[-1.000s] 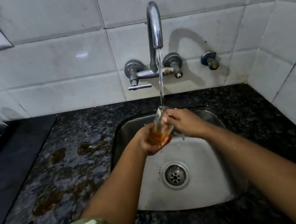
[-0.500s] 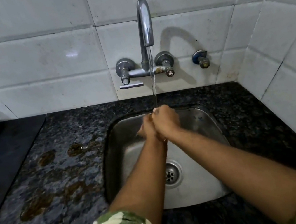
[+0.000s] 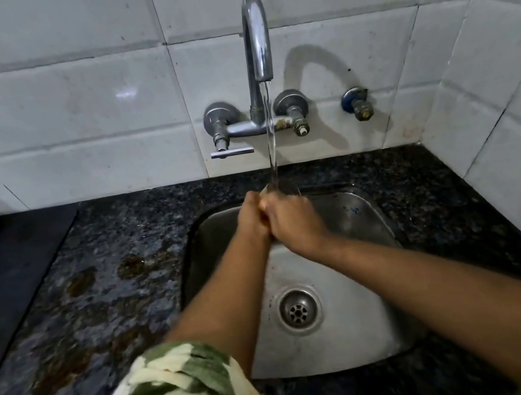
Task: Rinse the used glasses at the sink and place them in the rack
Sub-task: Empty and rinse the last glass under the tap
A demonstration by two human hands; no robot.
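The rinsing step is in hand. Both hands meet over the sink (image 3: 351, 217), the left hand (image 3: 253, 219) and right hand (image 3: 294, 222) curled around a glass (image 3: 281, 188), of which only the rim shows just beyond the knuckles, so the exact hold is likely rather than certain. Water from the tap (image 3: 256, 37) falls onto that rim. Next comes tipping the water out and carrying the glass leftward, probably toward the rack, which is barely in view.
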